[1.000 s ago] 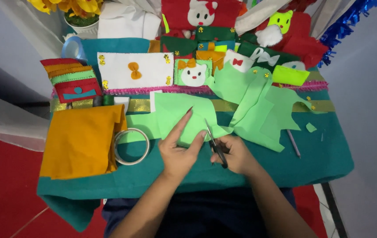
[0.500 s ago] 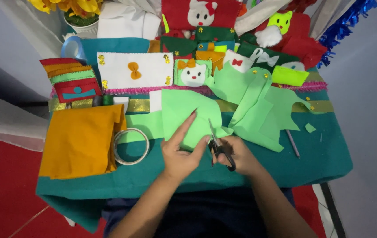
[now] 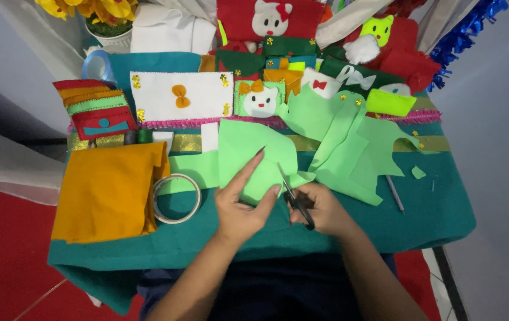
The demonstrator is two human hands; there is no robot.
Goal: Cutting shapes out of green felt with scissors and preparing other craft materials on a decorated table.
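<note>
Light green felt sheet (image 3: 248,157), thin, limp and light, lies mid-desk, pinned flat near its near edge by the left hand (image 3: 241,208), while black scissors (image 3: 293,199) are clenched in the right hand (image 3: 320,211).

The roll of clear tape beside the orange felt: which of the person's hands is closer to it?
Left. The left hand presses the light green felt just right of the tape roll; the right hand, holding scissors, is farther right.

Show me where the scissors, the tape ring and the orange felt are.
scissors (image 3: 294,199), head view, on the blades.
tape ring (image 3: 158,205), head view, on its left rim.
orange felt (image 3: 102,190), head view, on the middle of the sheet.
</note>
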